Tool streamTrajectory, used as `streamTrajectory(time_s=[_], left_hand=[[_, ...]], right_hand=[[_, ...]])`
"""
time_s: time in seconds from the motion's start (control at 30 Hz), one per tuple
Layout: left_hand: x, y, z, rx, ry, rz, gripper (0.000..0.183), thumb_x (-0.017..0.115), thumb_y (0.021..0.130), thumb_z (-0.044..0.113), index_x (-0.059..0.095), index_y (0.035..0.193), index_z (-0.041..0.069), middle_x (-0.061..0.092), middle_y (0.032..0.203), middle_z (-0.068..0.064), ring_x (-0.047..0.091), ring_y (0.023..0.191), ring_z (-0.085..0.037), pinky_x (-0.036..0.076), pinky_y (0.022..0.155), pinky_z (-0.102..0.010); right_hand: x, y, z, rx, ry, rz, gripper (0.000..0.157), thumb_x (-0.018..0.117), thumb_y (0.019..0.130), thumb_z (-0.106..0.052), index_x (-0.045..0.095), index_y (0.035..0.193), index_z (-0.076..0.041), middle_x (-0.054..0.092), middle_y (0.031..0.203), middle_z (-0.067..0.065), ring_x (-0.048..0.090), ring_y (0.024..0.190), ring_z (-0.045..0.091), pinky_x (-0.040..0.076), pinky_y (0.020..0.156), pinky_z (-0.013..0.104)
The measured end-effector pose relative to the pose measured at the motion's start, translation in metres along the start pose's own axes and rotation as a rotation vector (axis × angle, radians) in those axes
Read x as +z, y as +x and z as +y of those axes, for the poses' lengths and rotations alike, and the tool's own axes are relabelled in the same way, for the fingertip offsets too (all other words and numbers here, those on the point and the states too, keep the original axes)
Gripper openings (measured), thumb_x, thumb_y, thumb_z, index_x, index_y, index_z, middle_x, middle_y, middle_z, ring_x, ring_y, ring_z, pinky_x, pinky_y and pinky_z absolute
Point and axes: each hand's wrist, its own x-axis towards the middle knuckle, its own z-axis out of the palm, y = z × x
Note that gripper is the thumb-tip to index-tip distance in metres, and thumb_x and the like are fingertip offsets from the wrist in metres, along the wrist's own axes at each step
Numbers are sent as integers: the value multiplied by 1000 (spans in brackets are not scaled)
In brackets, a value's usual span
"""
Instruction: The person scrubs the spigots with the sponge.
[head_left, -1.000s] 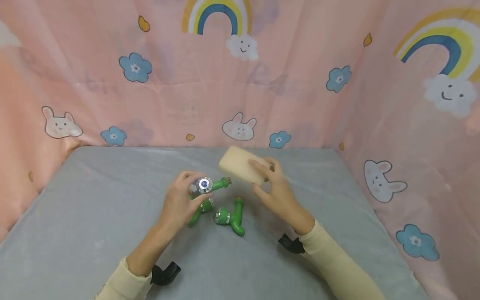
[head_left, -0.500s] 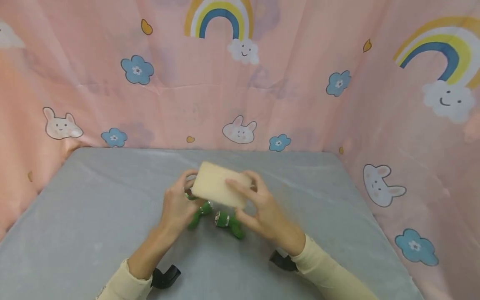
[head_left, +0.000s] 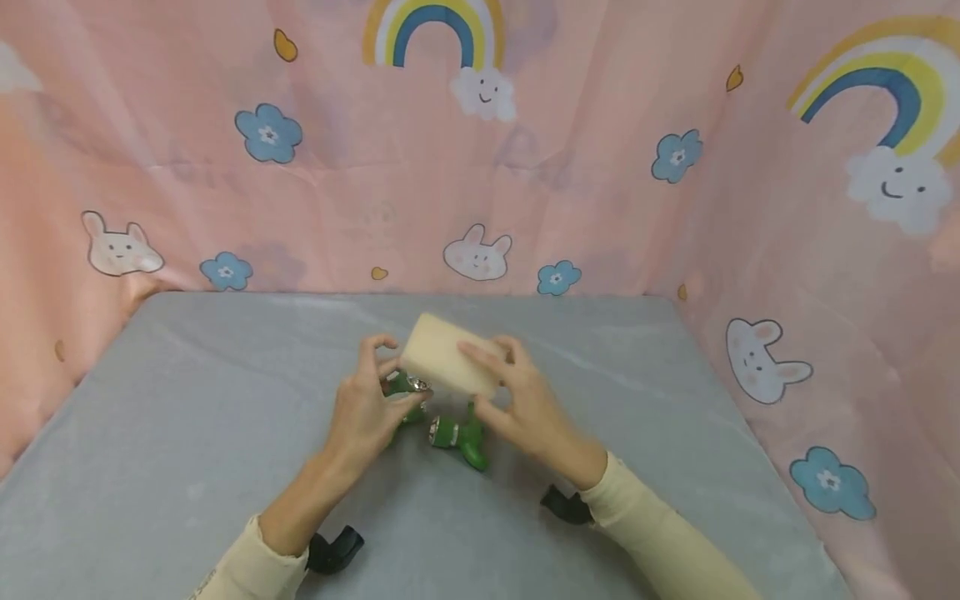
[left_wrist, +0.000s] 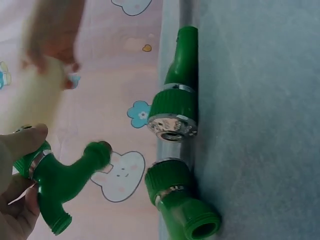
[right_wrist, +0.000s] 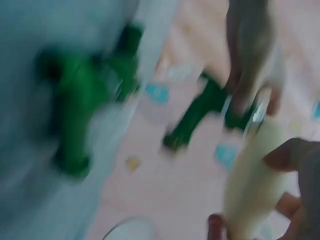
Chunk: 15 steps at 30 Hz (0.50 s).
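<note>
My left hand (head_left: 363, 412) pinches a green water tap (left_wrist: 65, 175) by its ribbed knob, above the table. The tap's spout and threaded inlet point away from the fingers in the left wrist view. A cream sponge (head_left: 450, 354), block-shaped, is gripped between the thumb and fingers of my right hand (head_left: 536, 421). One end of the sponge is right at the tap's knob and overlaps part of the tap in the head view. Two more green taps lie below the hands: one on the right (head_left: 463, 437), the other (left_wrist: 175, 102) partly hidden behind the left hand.
A grey cloth covers the table (head_left: 225, 400). Pink curtain (head_left: 375, 183) with printed rabbits and rainbows stands behind and at the sides. Black curved pieces stick out by both cuffs, at the left wrist (head_left: 335, 550) and the right wrist (head_left: 566, 505).
The sponge came left from beside the tap to cover its knob, then shifted slightly back right and up. The held tap has turned, its knob face no longer towards the head camera.
</note>
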Motion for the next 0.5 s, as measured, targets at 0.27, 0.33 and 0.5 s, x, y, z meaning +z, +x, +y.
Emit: streamTrajectory(time_s=[0.27, 0.33, 0.5], left_hand=[[-13, 11, -5, -159, -293, -73, 48, 80, 86, 12, 61, 131, 6, 74, 115, -21, 71, 75, -16, 58, 69, -21], [-16, 16, -6, -226, -382, -79, 41, 77, 89, 10, 65, 127, 5, 74, 115, -22, 73, 79, -12, 59, 71, -21], [-20, 20, -8, -357, -463, -90, 37, 74, 93, 11, 61, 126, 1, 73, 115, -25, 69, 75, -2, 60, 68, -23]], right_hand=[[-9, 1, 2, 42, 58, 9, 64, 68, 85, -5, 54, 146, -17, 44, 140, 24, 59, 99, 28, 56, 79, 39], [-4, 2, 2, 22, 28, -3, 66, 68, 83, -4, 54, 147, -17, 46, 138, 25, 60, 100, 29, 57, 77, 38], [-6, 5, 15, 73, -98, 73, 68, 69, 81, 0, 56, 145, -17, 45, 137, 24, 59, 90, 26, 51, 67, 31]])
